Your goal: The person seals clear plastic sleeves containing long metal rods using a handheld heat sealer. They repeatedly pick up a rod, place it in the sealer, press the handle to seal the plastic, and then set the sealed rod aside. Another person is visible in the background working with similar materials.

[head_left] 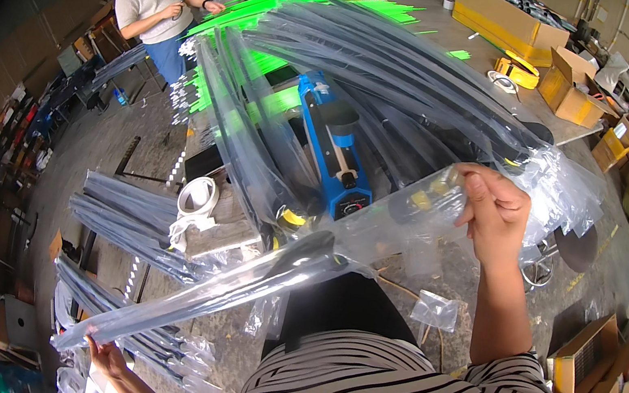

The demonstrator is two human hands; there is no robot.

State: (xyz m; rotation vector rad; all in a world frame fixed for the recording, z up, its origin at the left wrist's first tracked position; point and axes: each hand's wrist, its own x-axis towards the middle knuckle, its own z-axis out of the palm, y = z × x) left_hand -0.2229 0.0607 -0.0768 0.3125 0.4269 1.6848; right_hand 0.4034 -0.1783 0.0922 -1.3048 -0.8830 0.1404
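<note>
A long clear plastic sleeve (234,287) stretches slantwise across my front, between my two hands. Something long and dark seems to lie inside it, but glare hides its kind. At the lower left, my left hand (106,357) pinches the sleeve's far end. My right hand (493,212), raised at the right, grips the flat, loose end between thumb and fingers. Just beyond the sleeve, on the table, stands a blue bag sealer (335,146) with a dial. Around it lie bundles of long dark pieces in clear sleeves (401,62).
Bright green strips (295,8) cover the table's far part, where another person (159,7) stands. A white tape roll (198,196) sits at the table's near left corner. More sleeved bundles (131,213) lie lower left. Cardboard boxes (574,89) and a yellow strap roll (518,69) are at right.
</note>
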